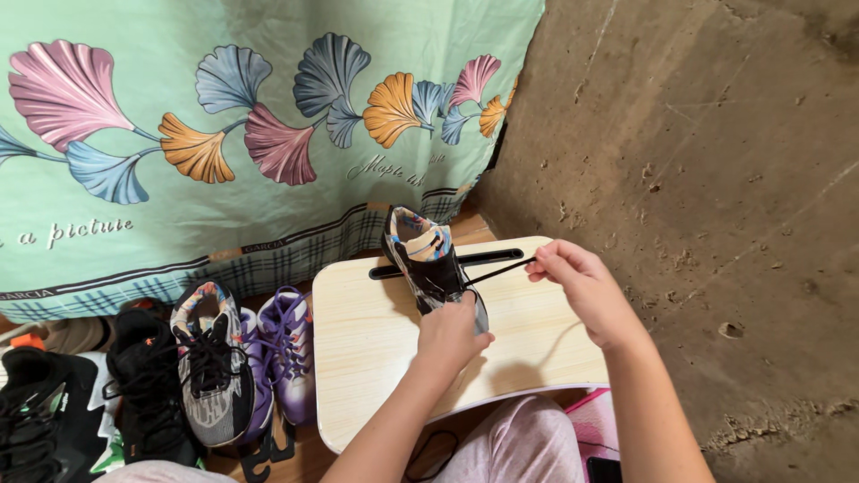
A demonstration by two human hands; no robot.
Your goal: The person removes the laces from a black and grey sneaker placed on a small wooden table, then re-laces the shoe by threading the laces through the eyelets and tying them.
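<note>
A black sneaker (pixel 424 255) with a multicoloured lining stands on a pale wooden lap tray (pixel 367 358), its opening pointing away from me. My left hand (pixel 450 333) rests on its toe end and holds it down. My right hand (pixel 578 286) pinches a black shoelace (pixel 499 271) and draws it taut to the right from the shoe's eyelets.
Left of the tray lie a grey and black sneaker (pixel 211 367), a purple sneaker (pixel 291 353) and black shoes (pixel 54 416). A green cloth with fan-shaped leaves (pixel 233 116) hangs behind. A rough brown wall (pixel 707 161) fills the right side.
</note>
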